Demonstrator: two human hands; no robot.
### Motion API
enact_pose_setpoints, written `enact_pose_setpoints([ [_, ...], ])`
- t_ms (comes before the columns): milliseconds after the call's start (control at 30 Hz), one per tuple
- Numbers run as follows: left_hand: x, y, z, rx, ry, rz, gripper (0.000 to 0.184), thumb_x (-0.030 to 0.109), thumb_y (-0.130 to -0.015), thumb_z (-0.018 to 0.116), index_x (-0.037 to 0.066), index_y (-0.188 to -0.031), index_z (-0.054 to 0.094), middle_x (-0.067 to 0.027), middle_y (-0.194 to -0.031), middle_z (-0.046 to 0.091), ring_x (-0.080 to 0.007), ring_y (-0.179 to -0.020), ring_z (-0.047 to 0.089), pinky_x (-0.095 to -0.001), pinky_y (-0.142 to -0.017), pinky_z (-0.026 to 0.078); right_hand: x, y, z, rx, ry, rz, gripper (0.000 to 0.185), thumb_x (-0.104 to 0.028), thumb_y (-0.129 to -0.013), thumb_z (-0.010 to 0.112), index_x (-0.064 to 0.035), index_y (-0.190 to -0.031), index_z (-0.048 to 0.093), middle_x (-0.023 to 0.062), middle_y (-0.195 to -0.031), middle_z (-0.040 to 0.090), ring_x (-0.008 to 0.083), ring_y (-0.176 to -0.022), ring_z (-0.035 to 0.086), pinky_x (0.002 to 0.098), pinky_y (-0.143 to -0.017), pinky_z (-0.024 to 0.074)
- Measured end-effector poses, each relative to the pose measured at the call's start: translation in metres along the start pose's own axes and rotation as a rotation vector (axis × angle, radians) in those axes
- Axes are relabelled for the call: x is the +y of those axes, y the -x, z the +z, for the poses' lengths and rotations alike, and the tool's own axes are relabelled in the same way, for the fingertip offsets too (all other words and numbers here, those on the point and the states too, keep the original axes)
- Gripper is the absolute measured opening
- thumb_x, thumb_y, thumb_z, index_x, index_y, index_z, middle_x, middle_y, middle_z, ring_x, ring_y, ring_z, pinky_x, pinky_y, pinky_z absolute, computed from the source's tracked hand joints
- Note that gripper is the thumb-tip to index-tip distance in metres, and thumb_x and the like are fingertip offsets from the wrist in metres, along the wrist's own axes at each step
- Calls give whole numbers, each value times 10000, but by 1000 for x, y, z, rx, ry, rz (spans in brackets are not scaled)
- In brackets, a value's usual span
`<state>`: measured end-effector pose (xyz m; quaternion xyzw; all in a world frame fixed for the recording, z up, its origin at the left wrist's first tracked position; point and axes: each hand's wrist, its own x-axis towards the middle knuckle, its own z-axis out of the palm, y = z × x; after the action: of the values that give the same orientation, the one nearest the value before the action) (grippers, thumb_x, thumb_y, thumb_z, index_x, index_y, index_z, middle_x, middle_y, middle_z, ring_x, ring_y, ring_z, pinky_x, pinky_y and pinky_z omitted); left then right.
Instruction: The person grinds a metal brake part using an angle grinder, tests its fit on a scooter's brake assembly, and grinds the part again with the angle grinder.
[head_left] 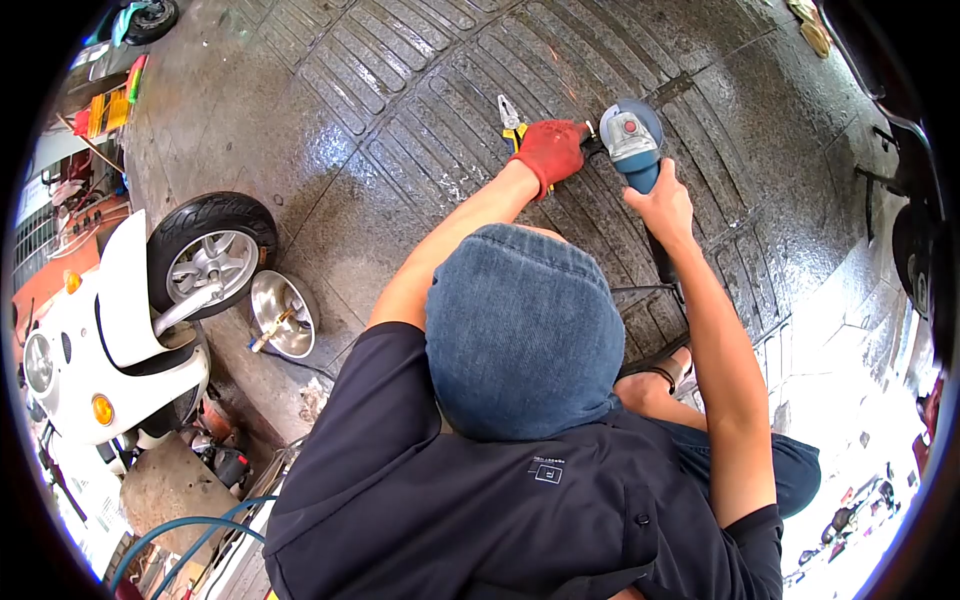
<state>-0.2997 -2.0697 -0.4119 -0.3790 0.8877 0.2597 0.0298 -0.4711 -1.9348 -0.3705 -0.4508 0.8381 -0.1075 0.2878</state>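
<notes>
My left hand [552, 155], in a red glove, is closed around a small dark metal piece [588, 132]. Pliers [513, 125] with yellow-and-black handles show beside and partly under the glove; whether the hand also grips them is unclear. In my bare right hand [665, 205] is the body of a blue-and-grey angle grinder [632, 145]. Its disc is next to the metal piece; any contact is too small to tell. Faint orange streaks show on the floor above the hands.
A denim-covered knee [525, 335] rises between my arms. On the left are a white scooter [85, 350], its wheel [212, 258] and a metal bowl [284, 314] holding a brass-coloured tool. My sandalled foot [655, 380] rests on wet, ribbed floor tiles [420, 150]. Blue hoses [190, 522] curve at lower left.
</notes>
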Motion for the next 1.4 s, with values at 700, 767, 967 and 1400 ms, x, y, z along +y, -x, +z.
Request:
enact_pose_setpoints([
  [700, 0, 0, 1, -13, 16, -18, 459, 260, -785, 598, 92, -1212, 607, -147, -1161, 637, -300, -1062, 609, -379, -910, 478, -5, 0, -8, -13, 2, 0, 699, -395, -679, 709, 20, -1164, 426, 298, -913, 641, 452, -885, 633, 498, -781, 489],
  [767, 1, -2, 0, -22, 19, -20, 457, 261, -786, 600, 93, -1210, 607, -145, -1153, 640, -302, -1057, 610, -381, -905, 480, -4, -1, -8, -11, 3, -10, 691, -394, -678, 709, 18, -1155, 426, 295, -912, 642, 451, -885, 633, 499, -781, 490],
  [967, 1, 1, 0, -3, 3, -12, 443, 264, -785, 598, 91, -1192, 615, -146, -1133, 647, -306, -1048, 613, -387, -885, 489, -2, -2, -2, -5, 20, -9, 691, -390, -676, 710, 17, -1155, 422, 294, -910, 643, 451, -879, 634, 499, -781, 492],
  [1400, 2, -1, -2, -54, -27, -19, 454, 260, -778, 595, 103, -1204, 614, -146, -1121, 651, -291, -1054, 613, -383, -898, 483, -12, -1, -7, -10, 68, -10, 599, -363, -679, 697, 6, -1067, 426, 274, -907, 650, 430, -862, 644, 492, -767, 502],
])
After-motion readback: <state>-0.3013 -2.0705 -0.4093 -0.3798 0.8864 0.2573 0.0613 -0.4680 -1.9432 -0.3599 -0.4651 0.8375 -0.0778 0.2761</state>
